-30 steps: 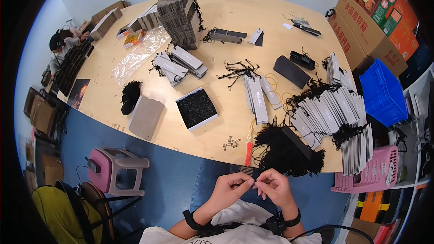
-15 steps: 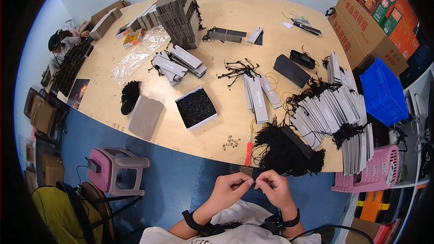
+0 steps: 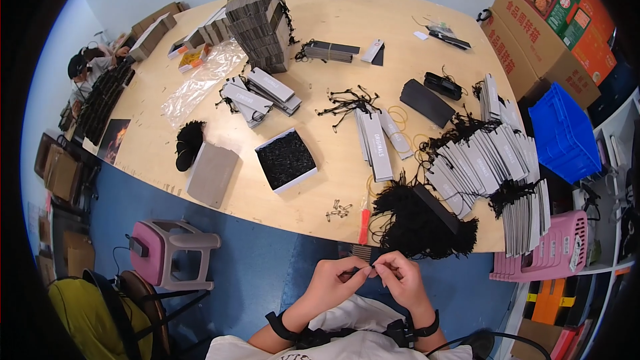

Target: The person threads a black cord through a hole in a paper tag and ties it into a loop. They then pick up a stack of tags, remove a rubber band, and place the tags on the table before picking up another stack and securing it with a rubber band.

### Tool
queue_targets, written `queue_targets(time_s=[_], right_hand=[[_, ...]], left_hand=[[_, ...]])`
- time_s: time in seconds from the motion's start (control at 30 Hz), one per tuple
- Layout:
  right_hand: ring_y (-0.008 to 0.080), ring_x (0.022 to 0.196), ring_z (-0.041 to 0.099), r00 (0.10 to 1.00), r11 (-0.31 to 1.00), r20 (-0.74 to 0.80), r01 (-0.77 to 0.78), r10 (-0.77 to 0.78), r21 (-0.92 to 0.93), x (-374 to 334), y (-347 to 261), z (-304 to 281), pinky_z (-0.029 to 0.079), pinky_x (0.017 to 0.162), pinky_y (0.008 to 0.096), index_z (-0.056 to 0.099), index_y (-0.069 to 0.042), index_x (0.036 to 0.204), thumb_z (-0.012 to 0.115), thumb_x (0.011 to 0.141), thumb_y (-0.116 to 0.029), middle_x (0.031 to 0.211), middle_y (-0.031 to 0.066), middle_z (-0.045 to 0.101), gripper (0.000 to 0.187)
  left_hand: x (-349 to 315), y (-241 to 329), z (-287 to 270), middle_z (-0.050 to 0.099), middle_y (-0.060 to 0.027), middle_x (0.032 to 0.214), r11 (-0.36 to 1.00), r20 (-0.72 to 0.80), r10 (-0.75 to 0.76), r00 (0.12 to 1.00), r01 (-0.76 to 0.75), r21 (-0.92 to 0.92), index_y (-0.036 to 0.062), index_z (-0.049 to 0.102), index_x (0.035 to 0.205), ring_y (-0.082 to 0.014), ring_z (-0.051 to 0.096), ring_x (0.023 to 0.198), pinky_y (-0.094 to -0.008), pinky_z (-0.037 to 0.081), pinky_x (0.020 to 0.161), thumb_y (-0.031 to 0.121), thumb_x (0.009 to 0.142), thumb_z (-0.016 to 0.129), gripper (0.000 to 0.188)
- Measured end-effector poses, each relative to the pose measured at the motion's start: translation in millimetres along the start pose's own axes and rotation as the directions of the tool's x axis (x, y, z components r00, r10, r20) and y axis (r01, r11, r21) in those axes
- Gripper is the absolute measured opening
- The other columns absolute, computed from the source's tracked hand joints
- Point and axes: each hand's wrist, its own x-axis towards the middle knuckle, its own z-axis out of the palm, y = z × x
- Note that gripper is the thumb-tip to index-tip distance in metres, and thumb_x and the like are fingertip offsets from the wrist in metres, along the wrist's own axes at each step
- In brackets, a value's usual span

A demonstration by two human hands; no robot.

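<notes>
My left hand (image 3: pixel 336 284) and my right hand (image 3: pixel 404 283) meet in front of my body, below the table's front edge. Both are closed in a pinch, fingertips almost touching. Whatever they hold is too small to make out; a dark speck shows between them. Nearest on the table (image 3: pixel 280 217) lies a heap of black cords (image 3: pixel 427 227) with a dark tag on top. Left of it are a red-handled tool (image 3: pixel 364 227) and several small metal pins (image 3: pixel 339 211). Farther back are light grey hang tags (image 3: pixel 377 143) with black strings and a white box (image 3: pixel 293 183) of small black pieces.
Fanned grey tags (image 3: pixel 477 167) cover the right side. A tall banded stack of tags (image 3: pixel 257 33) stands at the back. Left are a grey block (image 3: pixel 212 175) and a pink-topped stool (image 3: pixel 148 253). A blue crate (image 3: pixel 563 133) and pink basket (image 3: pixel 553 247) sit right. Another person (image 3: pixel 90 70) works far left.
My fingertips have drawn slightly closer together, the right hand shifting a little to the left. The whole view has shifted slightly; the things on the table stay in place.
</notes>
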Motion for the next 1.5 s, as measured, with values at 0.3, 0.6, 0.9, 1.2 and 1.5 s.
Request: queue_targets(time_s=[0.3, 0.6, 0.9, 1.2, 1.5], right_hand=[[0.0114, 0.079, 0.069, 1.0, 0.99, -0.01, 0.024, -0.026, -0.142, -1.0, -8.8, -1.2, 0.053, 0.065, 0.0234, 0.062, 0.003, 0.101, 0.063, 0.094, -0.002, 0.087, 0.0088, 0.07, 0.008], [0.0089, 0.08, 0.068, 0.992, 0.998, -0.115, 0.056, -0.059, -0.033, -3.4, -2.5, 1.0, 0.053, 0.064, 0.021, 0.061, 0.003, 0.101, 0.064, 0.093, 0.001, 0.087, 0.0067, 0.069, 0.009], [0.0066, 0.07, 0.057, 0.99, 0.978, -0.038, 0.126, -0.134, -0.167, 1.3, -11.2, -7.1, 0.046, 0.057, 0.0195, 0.063, 0.001, 0.108, 0.069, 0.085, 0.001, 0.091, 0.0051, 0.067, 0.024], [0.0093, 0.066, 0.055, 0.966, 0.909, 0.049, 0.255, -0.253, -0.33, 5.6, -20.9, -10.4, 0.042, 0.053, 0.0217, 0.07, -0.002, 0.096, 0.072, 0.082, 0.001, 0.091, 0.0051, 0.065, 0.015], [0.0084, 0.066, 0.055, 0.969, 0.919, -0.007, 0.232, -0.247, -0.319, 6.4, -19.7, -11.1, 0.043, 0.055, 0.0217, 0.068, 0.0, 0.092, 0.07, 0.086, 0.001, 0.091, 0.0043, 0.06, 0.006]], left_hand=[[0.9, 0.4, 0.3, 0.065, -0.0009, 0.071, 0.999, -0.011, 0.013, 1.0, -0.012, 0.043, -0.0019, 0.071, 0.094, -0.0013, 0.049, 0.061, -0.0194, 0.04, 0.053, 0.01, 0.092, 0.068, 0.012], [0.5, -2.4, -0.4, 0.061, 0.0018, 0.069, 1.0, 0.016, 0.021, 1.0, -0.021, -0.002, -0.002, 0.07, 0.096, -0.0004, 0.045, 0.06, -0.0195, 0.036, 0.051, 0.011, 0.093, 0.067, 0.013], [0.0, -9.2, 2.4, 0.052, -0.0007, 0.061, 0.999, -0.021, 0.028, 0.999, -0.028, -0.028, 0.0014, 0.069, 0.098, -0.003, 0.039, 0.055, -0.0227, 0.034, 0.049, 0.012, 0.093, 0.067, 0.012], [-1.7, 0.5, 0.0, 0.06, -0.0022, 0.066, 0.979, 0.038, 0.115, 0.993, -0.119, 0.163, 0.0017, 0.071, 0.102, -0.0032, 0.046, 0.057, -0.0214, 0.038, 0.051, 0.01, 0.094, 0.066, 0.012], [-0.9, 5.9, 1.8, 0.06, -0.0013, 0.064, 0.989, 0.024, 0.086, 0.996, -0.089, 0.121, 0.0007, 0.071, 0.105, -0.0029, 0.046, 0.057, -0.0216, 0.038, 0.051, 0.009, 0.094, 0.066, 0.014]])
